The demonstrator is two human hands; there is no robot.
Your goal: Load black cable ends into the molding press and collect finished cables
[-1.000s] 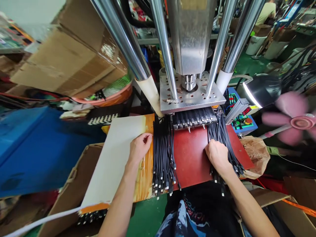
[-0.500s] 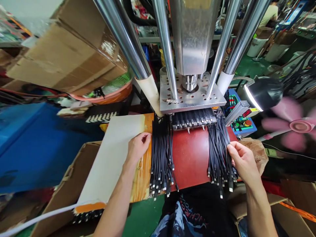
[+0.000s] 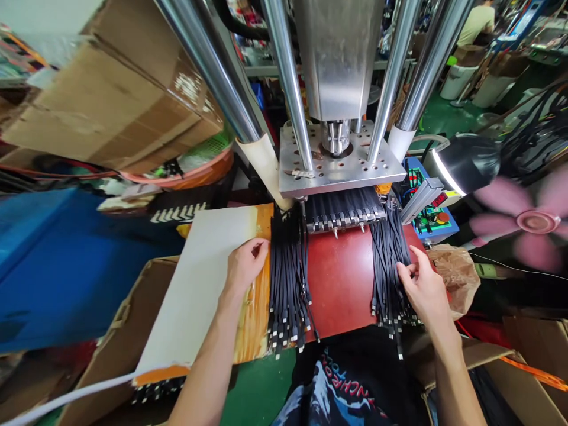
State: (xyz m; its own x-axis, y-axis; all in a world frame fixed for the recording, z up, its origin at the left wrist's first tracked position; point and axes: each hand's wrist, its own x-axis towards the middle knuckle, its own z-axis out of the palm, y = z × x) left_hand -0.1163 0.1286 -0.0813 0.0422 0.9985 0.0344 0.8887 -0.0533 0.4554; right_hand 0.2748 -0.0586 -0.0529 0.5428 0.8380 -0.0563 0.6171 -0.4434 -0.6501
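My left hand rests with curled fingers at the edge of the orange-and-white board, beside the left bundle of black cables; nothing shows in it. By the right bundle of black cables, my right hand has thumb and index finger spread apart. Between the bundles, a row of metal-tipped connectors lies along the front of the fixture under the metal press plate. Loose connector ends of both bundles hang toward my body over the red table top.
Steel columns rise around the press. To the right are a lit lamp, a blue control box and a turning pink fan. Cardboard boxes and a blue bin stand left. Another person sits far back.
My right thumb and index finger, pinched at the outer edge of the right cable bundle before, are now apart. My left hand keeps its pose. The camera view has shifted slightly.
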